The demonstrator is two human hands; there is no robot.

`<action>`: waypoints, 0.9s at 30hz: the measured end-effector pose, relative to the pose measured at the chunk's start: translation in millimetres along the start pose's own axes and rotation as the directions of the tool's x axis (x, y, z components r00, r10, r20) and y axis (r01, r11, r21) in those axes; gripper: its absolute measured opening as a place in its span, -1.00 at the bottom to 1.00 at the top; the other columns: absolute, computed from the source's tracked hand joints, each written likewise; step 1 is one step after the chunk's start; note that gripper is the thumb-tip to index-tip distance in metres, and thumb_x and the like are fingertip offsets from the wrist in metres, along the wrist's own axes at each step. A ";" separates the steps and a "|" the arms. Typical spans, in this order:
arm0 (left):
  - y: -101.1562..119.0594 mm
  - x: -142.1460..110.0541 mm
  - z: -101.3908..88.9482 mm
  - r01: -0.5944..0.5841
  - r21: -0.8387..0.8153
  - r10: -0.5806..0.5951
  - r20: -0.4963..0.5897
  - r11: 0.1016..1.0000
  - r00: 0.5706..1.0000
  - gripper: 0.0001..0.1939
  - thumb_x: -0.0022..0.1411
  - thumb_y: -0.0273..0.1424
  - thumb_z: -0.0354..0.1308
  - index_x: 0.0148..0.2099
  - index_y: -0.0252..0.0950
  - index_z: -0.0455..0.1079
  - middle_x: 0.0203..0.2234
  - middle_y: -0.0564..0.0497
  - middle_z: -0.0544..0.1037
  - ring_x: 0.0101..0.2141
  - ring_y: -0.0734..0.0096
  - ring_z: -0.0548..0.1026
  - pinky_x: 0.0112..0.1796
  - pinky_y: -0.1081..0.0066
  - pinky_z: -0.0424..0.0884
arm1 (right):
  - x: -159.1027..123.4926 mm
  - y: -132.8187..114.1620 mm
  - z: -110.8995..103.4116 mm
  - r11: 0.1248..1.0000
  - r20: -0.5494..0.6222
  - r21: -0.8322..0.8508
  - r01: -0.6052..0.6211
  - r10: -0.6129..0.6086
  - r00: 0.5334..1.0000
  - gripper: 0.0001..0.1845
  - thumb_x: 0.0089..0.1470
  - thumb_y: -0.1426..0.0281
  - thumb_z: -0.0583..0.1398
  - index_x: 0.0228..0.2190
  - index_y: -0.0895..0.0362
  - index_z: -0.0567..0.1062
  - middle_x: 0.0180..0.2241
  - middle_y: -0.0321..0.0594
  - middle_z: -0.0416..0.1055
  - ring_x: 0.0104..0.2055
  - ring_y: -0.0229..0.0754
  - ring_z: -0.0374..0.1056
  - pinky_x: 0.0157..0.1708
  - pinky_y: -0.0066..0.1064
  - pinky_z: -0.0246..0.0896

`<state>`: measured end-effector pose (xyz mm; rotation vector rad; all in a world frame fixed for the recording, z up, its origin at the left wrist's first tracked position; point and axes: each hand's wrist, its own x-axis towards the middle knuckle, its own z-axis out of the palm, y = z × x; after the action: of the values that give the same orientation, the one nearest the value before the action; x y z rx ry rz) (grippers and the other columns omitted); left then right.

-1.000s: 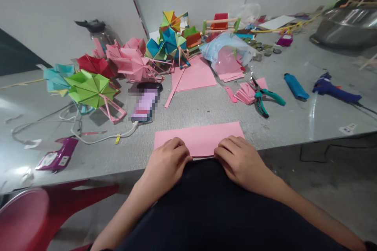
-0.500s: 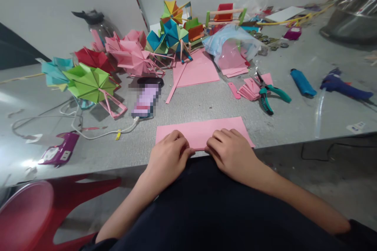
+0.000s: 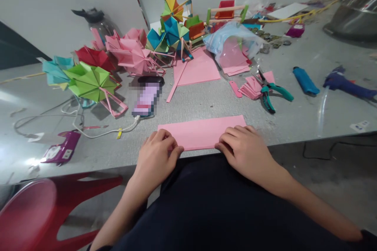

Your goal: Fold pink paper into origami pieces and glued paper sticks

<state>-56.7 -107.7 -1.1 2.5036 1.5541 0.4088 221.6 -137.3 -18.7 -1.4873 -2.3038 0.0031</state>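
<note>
A long strip of pink paper (image 3: 200, 133) lies along the table's near edge, close to my body. My left hand (image 3: 159, 153) is closed on its left end, thumb and fingers pinching the near edge. At the right end my right hand (image 3: 244, 145) pinches the same near edge, fingers curled on top. Between the hands the paper's middle lies bare and flat. Both ends are partly covered by my fingers.
Beyond the strip lie a phone (image 3: 146, 100) on a white cable, a pink sheet (image 3: 200, 68), pliers (image 3: 272, 90) and a blue glue gun (image 3: 350, 84). Folded paper wheels (image 3: 91, 82) stand at the left. A red stool (image 3: 28, 213) is at the lower left.
My hands have slid apart along the paper's near edge, the left one leftward and the right one rightward. More of the strip's middle now shows.
</note>
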 end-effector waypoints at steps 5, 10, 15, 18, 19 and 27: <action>-9.7 -6.0 -2.7 0.058 0.005 -0.058 -0.007 0.998 0.998 -0.79 0.39 -0.33 0.23 -0.34 -0.25 0.48 -0.18 -0.07 0.55 -0.19 0.16 0.46 -0.16 0.15 0.37 | -5.7 6.1 -2.9 0.999 -0.015 -0.009 -0.034 0.034 0.999 -0.70 0.41 0.31 0.22 -0.40 0.09 0.53 -0.38 -0.25 0.55 -0.27 -0.10 0.40 -0.17 -0.20 -0.04; -17.3 -12.3 -0.6 0.069 -0.007 -0.069 -0.067 0.998 0.995 -0.78 0.38 -0.31 0.23 -0.35 -0.24 0.44 -0.19 -0.06 0.53 -0.16 0.15 0.45 -0.13 0.14 0.37 | -11.5 14.5 -7.2 0.997 -0.018 -0.023 -0.071 0.071 0.997 -0.69 0.41 0.32 0.20 -0.42 0.08 0.52 -0.39 -0.27 0.56 -0.27 -0.11 0.41 -0.17 -0.20 -0.05; -26.8 -18.3 -2.9 0.109 -0.025 -0.111 -0.077 0.994 0.991 -0.76 0.38 -0.28 0.18 -0.36 -0.24 0.42 -0.16 -0.09 0.53 -0.14 0.13 0.46 -0.08 0.10 0.39 | -18.5 26.3 -10.9 0.991 -0.038 -0.082 -0.106 0.103 0.994 -0.67 0.42 0.30 0.18 -0.43 0.08 0.49 -0.41 -0.28 0.55 -0.30 -0.10 0.42 -0.16 -0.19 -0.02; -30.6 -21.8 -6.7 0.178 -0.032 -0.179 -0.030 0.983 0.983 -0.74 0.39 -0.24 0.15 -0.35 -0.24 0.43 -0.11 -0.11 0.52 -0.06 0.05 0.47 -0.01 0.00 0.38 | -24.2 34.3 -12.2 0.985 -0.047 -0.094 -0.142 0.138 0.989 -0.62 0.43 0.24 0.14 -0.45 0.07 0.46 -0.44 -0.28 0.52 -0.32 -0.08 0.40 -0.17 -0.19 -0.01; -31.5 -23.1 -7.6 0.198 -0.034 -0.198 -0.017 0.980 0.980 -0.73 0.40 -0.23 0.14 -0.34 -0.23 0.43 -0.09 -0.12 0.52 -0.04 0.02 0.47 0.01 -0.03 0.37 | -26.3 37.0 -12.4 0.984 -0.052 -0.095 -0.153 0.149 0.987 -0.60 0.44 0.22 0.13 -0.46 0.06 0.45 -0.45 -0.28 0.51 -0.32 -0.07 0.40 -0.17 -0.18 -0.01; -33.3 -32.0 -3.8 0.108 0.006 -0.106 -0.161 0.994 0.981 -0.92 0.42 -0.37 0.13 -0.14 -0.21 0.45 -0.04 -0.12 0.56 -0.01 -0.02 0.50 -0.03 -0.05 0.42 | -37.5 49.9 -7.0 0.991 -0.113 -0.004 -0.132 0.130 0.985 -0.75 0.45 0.23 0.14 -0.28 0.06 0.49 -0.28 -0.21 0.53 -0.21 -0.03 0.40 -0.14 -0.17 0.09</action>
<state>-99.7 -121.6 -11.4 2.4368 1.7466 0.5981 281.0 -149.9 -35.1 -1.6000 -2.1179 -0.0560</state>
